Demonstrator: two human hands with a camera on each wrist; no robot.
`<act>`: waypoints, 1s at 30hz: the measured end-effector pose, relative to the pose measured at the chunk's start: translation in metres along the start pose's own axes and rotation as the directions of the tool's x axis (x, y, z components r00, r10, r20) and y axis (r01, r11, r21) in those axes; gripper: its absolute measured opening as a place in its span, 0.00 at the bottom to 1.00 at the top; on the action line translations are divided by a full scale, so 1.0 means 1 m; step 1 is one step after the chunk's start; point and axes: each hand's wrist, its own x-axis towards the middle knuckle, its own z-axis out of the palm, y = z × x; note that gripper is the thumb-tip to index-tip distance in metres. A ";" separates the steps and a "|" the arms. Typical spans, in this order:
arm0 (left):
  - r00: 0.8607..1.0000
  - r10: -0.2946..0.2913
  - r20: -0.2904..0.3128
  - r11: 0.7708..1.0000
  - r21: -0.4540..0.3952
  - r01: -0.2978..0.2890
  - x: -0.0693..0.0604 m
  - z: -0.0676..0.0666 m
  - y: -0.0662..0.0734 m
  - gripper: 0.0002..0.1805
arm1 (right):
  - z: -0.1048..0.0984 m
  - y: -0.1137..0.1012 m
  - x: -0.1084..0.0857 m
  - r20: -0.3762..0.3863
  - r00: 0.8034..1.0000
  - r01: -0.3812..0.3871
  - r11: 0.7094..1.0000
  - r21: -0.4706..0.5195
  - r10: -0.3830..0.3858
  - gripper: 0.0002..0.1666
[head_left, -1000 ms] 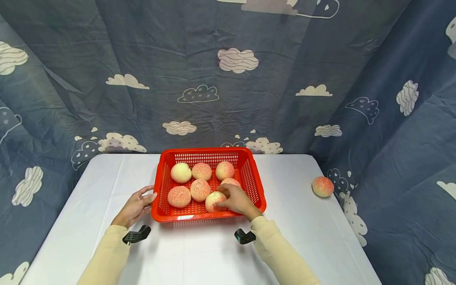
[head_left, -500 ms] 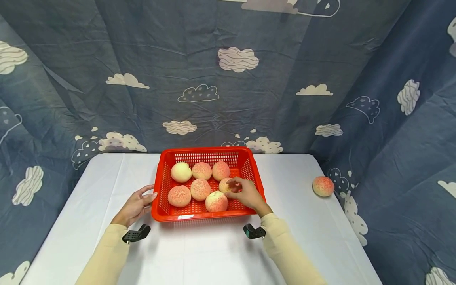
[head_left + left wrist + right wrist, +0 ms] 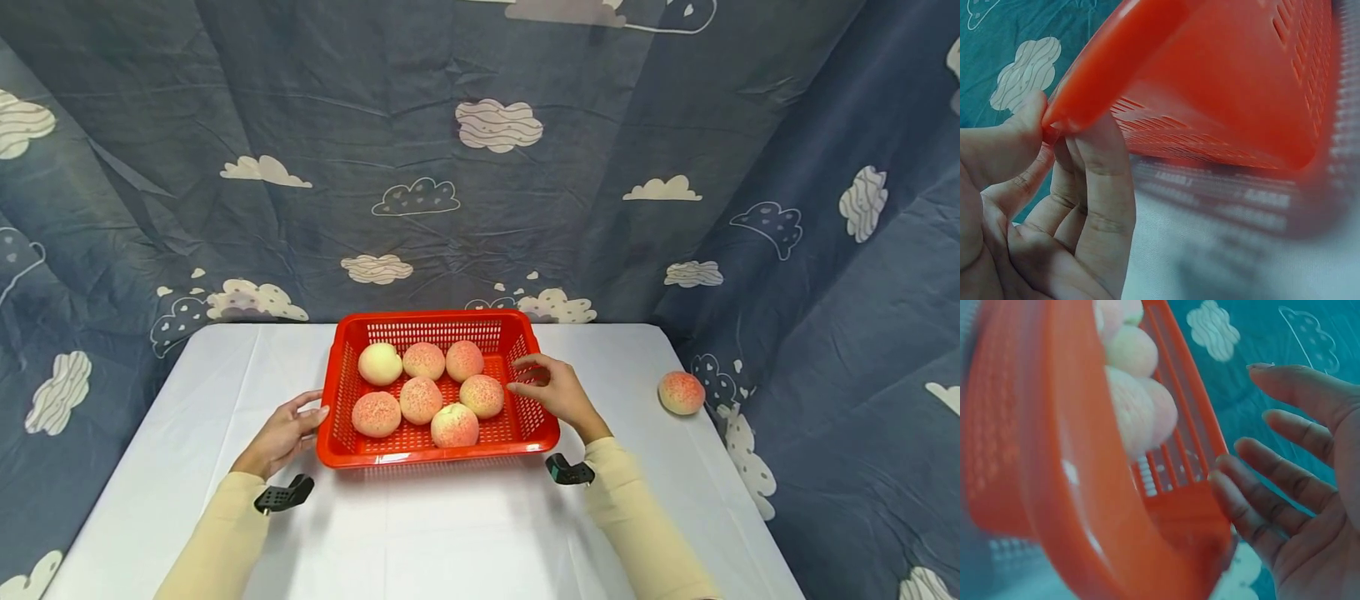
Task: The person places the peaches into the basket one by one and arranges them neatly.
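A red plastic basket [image 3: 442, 456] with slotted walls stands on the white table and holds several peaches. At its left side my left hand [image 3: 281, 433] pinches the rim; in the left wrist view the thumb lies above the basket's rim [image 3: 1094, 84] and the fingers below. My right hand [image 3: 558, 392] hovers over the right rim, fingers spread and holding nothing. Nearest to it is a speckled peach [image 3: 482, 396], with a paler-topped peach [image 3: 454, 426] in front. In the right wrist view, the right hand's fingers [image 3: 1254, 519] are straight beside the basket; contact is unclear.
A lone peach [image 3: 681, 392] lies near the table's right edge, outside the basket. The white tablecloth [image 3: 420, 533] stretches toward me. Behind the table hangs a dark blue curtain [image 3: 315, 233] with cloud prints, which also runs along both sides.
My right hand has left the front peach and moved right, out to the basket's right rim. The back right peach has shifted slightly left. My left hand keeps its place.
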 end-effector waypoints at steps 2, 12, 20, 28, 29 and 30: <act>1.000 -0.010 -0.007 1.000 0.006 0.010 0.000 0.000 0.000 0.32 | -0.007 0.003 0.000 -0.013 1.000 -0.009 1.000 0.018 0.009 0.25; 1.000 0.002 0.025 1.000 -0.013 -0.001 0.000 -0.003 -0.003 0.34 | -0.055 0.031 0.000 -0.135 0.987 -0.073 0.993 0.096 0.086 0.26; 1.000 0.008 0.026 1.000 0.001 -0.008 0.001 -0.004 -0.003 0.35 | -0.104 0.066 -0.011 -0.239 0.949 -0.163 0.969 0.185 0.205 0.31; 1.000 0.000 0.023 1.000 -0.003 0.000 0.002 -0.003 -0.003 0.34 | -0.147 0.104 -0.027 -0.426 0.874 -0.199 0.972 0.127 0.235 0.30; 1.000 0.000 0.021 1.000 -0.004 0.000 0.002 -0.003 -0.003 0.34 | -0.150 0.108 -0.029 -0.447 0.863 -0.202 0.972 0.124 0.236 0.29; 1.000 0.000 0.020 1.000 -0.003 0.000 0.002 -0.003 -0.003 0.33 | -0.154 0.111 -0.030 -0.465 0.852 -0.204 0.971 0.124 0.239 0.30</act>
